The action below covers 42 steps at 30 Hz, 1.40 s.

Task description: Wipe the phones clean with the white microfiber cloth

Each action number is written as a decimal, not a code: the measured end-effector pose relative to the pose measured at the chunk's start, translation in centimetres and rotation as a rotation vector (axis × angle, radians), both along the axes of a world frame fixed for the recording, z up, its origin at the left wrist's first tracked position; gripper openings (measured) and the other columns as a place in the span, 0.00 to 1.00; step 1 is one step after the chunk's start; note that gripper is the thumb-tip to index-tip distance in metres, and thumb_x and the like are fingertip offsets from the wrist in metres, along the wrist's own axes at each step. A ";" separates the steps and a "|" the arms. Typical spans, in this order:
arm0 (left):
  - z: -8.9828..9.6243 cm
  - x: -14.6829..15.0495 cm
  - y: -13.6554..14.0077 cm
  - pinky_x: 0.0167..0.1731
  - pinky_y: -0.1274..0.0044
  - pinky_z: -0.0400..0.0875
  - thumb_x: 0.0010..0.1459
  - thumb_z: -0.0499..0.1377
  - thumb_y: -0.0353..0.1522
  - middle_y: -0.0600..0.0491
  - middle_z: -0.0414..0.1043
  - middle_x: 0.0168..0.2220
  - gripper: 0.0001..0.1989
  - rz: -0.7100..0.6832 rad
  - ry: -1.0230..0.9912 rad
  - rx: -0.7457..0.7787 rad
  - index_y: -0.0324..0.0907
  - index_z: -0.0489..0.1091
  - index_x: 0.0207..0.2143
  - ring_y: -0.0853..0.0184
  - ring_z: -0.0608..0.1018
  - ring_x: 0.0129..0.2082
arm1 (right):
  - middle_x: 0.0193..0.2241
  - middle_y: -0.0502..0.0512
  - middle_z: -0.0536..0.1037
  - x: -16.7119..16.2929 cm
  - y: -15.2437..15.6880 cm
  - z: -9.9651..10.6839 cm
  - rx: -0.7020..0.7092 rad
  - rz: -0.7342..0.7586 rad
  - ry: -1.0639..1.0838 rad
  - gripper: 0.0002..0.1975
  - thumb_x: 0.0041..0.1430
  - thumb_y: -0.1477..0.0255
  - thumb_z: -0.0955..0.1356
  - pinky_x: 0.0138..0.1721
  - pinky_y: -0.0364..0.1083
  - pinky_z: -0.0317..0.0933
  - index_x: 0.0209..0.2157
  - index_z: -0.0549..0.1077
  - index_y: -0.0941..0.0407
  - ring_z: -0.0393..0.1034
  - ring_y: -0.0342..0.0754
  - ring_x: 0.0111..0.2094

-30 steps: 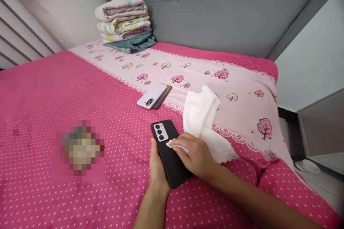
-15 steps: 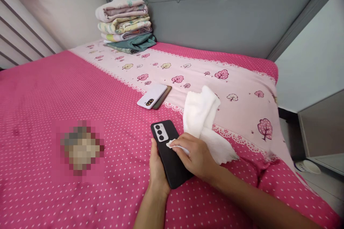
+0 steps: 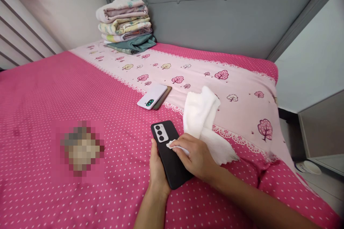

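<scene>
A black smartphone (image 3: pixel 176 168) lies tilted in my left hand (image 3: pixel 156 171), back side up, its light camera panel at the far end. The left thumb runs along the phone's left edge, and the other fingers are hidden beneath it. My right hand (image 3: pixel 197 155) pinches a small white wipe (image 3: pixel 172 144) and presses it on the phone's back, just below the camera panel. Past the right hand, a crumpled white cloth (image 3: pixel 200 111) is spread on the bed. Farther off, a pale lilac phone (image 3: pixel 152 96) rests partly over a brown phone (image 3: pixel 163 97).
A pink dotted bedsheet (image 3: pixel 115 171) covers the bed. Folded fabrics are stacked (image 3: pixel 125 25) against the grey headboard (image 3: pixel 204 18). A blurred-out object (image 3: pixel 83 148) lies at the left. On the floor at the right is a white tub (image 3: pixel 309 167).
The camera rings on the lilac phone look green now, where they looked gold before. Both hands, the wipe and the black phone hold nearly the same position.
</scene>
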<state>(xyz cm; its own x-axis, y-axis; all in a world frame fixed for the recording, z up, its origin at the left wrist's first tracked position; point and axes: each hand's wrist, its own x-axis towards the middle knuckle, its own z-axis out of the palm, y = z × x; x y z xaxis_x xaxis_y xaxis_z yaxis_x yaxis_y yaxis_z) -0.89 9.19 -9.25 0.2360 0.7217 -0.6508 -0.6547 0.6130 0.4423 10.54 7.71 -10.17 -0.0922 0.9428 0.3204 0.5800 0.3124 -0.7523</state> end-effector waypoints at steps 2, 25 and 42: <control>0.0 0.0 0.0 0.33 0.71 0.72 0.57 0.47 0.45 0.43 0.77 0.30 0.24 0.002 0.003 -0.003 0.34 0.73 0.36 0.61 0.78 0.29 | 0.32 0.52 0.74 0.0 0.0 0.0 0.003 -0.002 0.002 0.10 0.57 0.76 0.62 0.37 0.45 0.63 0.36 0.74 0.54 0.69 0.45 0.34; -0.1 -0.1 -0.1 0.32 0.72 0.71 0.57 0.48 0.46 0.43 0.77 0.30 0.25 -0.016 -0.046 -0.006 0.33 0.73 0.35 0.60 0.78 0.29 | 0.32 0.52 0.75 0.0 0.0 0.2 0.012 -0.004 -0.015 0.10 0.57 0.77 0.62 0.37 0.44 0.63 0.36 0.74 0.54 0.69 0.45 0.34; 0.1 -0.1 -0.1 0.34 0.71 0.70 0.56 0.49 0.46 0.44 0.77 0.29 0.25 -0.012 -0.016 -0.021 0.33 0.73 0.35 0.61 0.78 0.28 | 0.32 0.52 0.74 -0.1 0.0 0.2 0.013 -0.007 -0.017 0.10 0.57 0.77 0.62 0.37 0.44 0.63 0.36 0.73 0.54 0.69 0.44 0.33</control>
<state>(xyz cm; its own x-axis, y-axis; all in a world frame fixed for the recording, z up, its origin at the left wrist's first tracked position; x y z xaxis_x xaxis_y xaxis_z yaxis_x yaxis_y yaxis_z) -0.97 9.11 -9.12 0.2550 0.7048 -0.6620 -0.6538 0.6301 0.4189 10.47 7.66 -9.96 -0.0912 0.9390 0.3315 0.5946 0.3184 -0.7383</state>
